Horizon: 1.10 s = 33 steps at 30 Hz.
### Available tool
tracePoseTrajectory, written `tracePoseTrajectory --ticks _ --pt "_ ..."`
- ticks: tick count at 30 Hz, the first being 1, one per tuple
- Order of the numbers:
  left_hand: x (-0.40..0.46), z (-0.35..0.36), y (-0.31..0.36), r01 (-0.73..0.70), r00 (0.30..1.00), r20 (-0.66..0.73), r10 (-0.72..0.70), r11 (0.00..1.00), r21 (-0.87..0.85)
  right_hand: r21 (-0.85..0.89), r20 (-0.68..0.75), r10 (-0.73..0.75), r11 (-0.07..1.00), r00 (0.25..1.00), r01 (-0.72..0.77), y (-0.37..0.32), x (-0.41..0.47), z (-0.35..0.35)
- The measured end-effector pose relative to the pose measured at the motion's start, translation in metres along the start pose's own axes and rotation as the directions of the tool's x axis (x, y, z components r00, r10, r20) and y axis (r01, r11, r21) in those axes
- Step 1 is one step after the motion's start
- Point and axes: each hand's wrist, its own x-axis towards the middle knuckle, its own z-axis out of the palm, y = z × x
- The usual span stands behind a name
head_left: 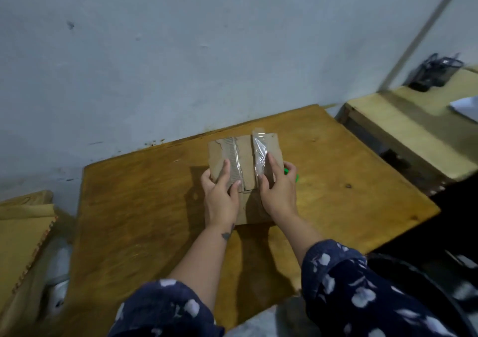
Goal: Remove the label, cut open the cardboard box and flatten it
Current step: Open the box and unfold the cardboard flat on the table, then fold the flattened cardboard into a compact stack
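A small brown cardboard box (245,155) stands on the wooden table (144,207) near its far side. Its top face is torn, with bare corrugation showing on the left and a strip of clear tape (259,155) crumpled along the middle seam. My left hand (219,194) grips the box's left side, fingers laid on the top flap. My right hand (278,189) holds the right side, fingers pressing on the tape and top flap. A green object (291,175) peeks out behind my right hand; I cannot tell what it is.
A pale wall rises right behind the table. A second, lighter table (403,119) stands to the right with a black object (434,74) and white paper (465,107). Tan cardboard or cloth (23,223) lies at the left. A dark chair rim (426,285) sits lower right.
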Motion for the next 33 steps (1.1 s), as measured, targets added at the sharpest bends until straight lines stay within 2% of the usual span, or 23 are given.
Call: tracePoseTrajectory --ticks 4,10,15,19,25,29,33 --pt "-0.034 0.061 0.061 -0.102 0.991 0.093 0.1 0.994 0.023 0.034 -0.099 0.093 0.995 0.991 -0.09 0.046 -0.002 -0.085" --pt "-0.112 0.177 0.144 -0.132 0.962 0.241 0.13 0.991 -0.006 0.007 -0.24 0.188 0.981 0.952 -0.192 0.138 -0.014 -0.22" --pt "-0.186 0.276 0.159 -0.176 0.911 0.388 0.138 0.982 0.063 0.014 -0.322 0.326 0.94 0.889 -0.34 0.233 -0.056 -0.293" --pt "-0.235 0.34 0.131 -0.194 0.841 0.526 0.125 0.978 0.079 0.033 -0.323 0.455 0.882 0.83 -0.471 0.312 -0.094 -0.308" --pt "-0.275 0.404 0.051 -0.276 0.728 0.679 0.102 0.949 0.154 0.107 -0.357 0.573 0.81 0.738 -0.577 0.407 -0.149 -0.273" --pt "-0.284 0.452 -0.025 -0.217 0.617 0.785 -0.056 0.947 0.238 0.098 -0.224 0.751 0.651 0.621 -0.753 0.485 -0.168 -0.231" --pt "-0.292 0.506 -0.108 -0.194 0.515 0.816 -0.263 0.891 0.41 0.028 -0.081 0.868 0.493 0.49 -0.87 0.568 -0.181 -0.18"
